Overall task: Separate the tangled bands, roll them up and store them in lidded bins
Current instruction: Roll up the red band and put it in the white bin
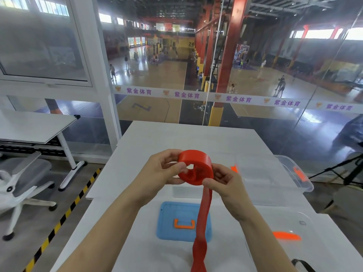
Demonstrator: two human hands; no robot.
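Note:
A red band [196, 165] is partly wound into a thick roll held above the white table [176, 138]. My left hand [163, 171] grips the roll's left side, thumb at its hollow centre. My right hand [224, 183] pinches the roll's lower right edge, where the loose tail hangs down past the table's front. A blue bin lid [170, 218] with an orange handle lies flat below the roll. A clear bin [286, 173] with orange latches stands at the right. Another clear container [294, 222] with an orange latch sits nearer, at the lower right.
A glass wall runs just behind the table, overlooking sports courts. A white office chair [17, 185] and a second white table [31, 126] stand to the left, beside a yellow-black floor stripe. A black tripod [341, 169] is at the far right.

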